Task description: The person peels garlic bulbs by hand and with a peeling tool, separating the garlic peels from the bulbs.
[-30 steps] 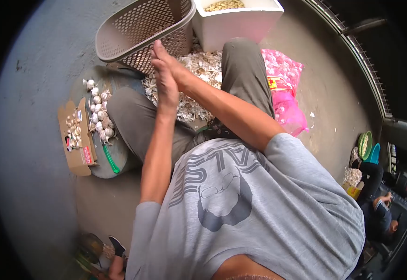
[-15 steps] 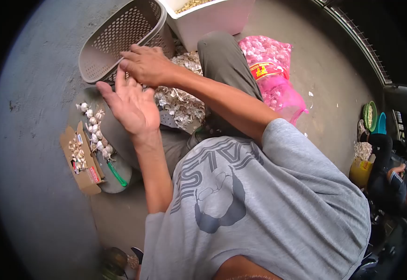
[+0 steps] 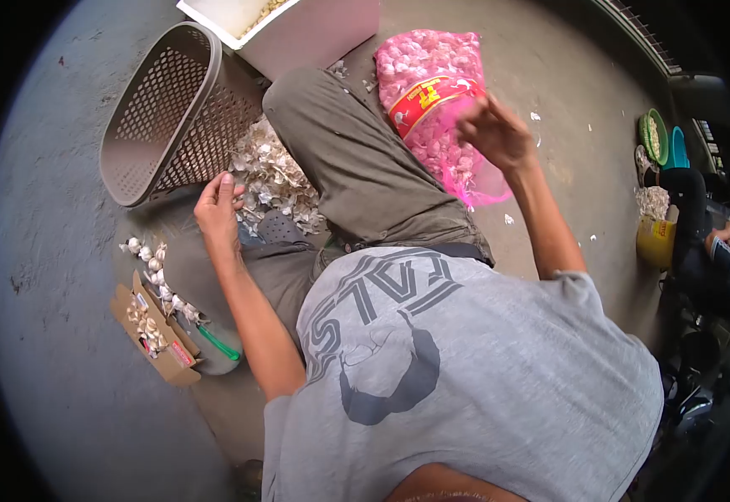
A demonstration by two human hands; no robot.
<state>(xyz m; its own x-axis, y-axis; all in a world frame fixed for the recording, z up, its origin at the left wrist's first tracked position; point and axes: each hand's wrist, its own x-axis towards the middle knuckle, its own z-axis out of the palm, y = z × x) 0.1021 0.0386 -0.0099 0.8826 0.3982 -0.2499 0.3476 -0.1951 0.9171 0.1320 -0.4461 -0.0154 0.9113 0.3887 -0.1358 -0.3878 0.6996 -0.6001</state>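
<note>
My left hand [image 3: 219, 209] is by the peel heap with its fingers curled together; whether anything small is between them is hidden. Loose garlic skins [image 3: 273, 171] lie just beyond it, beside the grey perforated basket [image 3: 164, 109]. My right hand [image 3: 499, 134] is raised at the edge of the pink mesh bag [image 3: 432, 63] full of garlic, its fingers blurred. Garlic bulbs [image 3: 157, 276] rest in a row along my left leg, next to a green-handled tool [image 3: 219, 343]. A cardboard box [image 3: 164, 356] with cloves stands beside them.
A white foam box [image 3: 315, 38] holding cloves stands at the top. At the right, a person [image 3: 721, 243] sits near a yellow container [image 3: 656, 243], a green basket [image 3: 655, 136] and a blue basin [image 3: 677, 149]. Bits of skin dot the floor.
My hands have come apart. The right one has swung right to the pink bag, while the left has lowered and its fingers have curled. The view has shifted.
</note>
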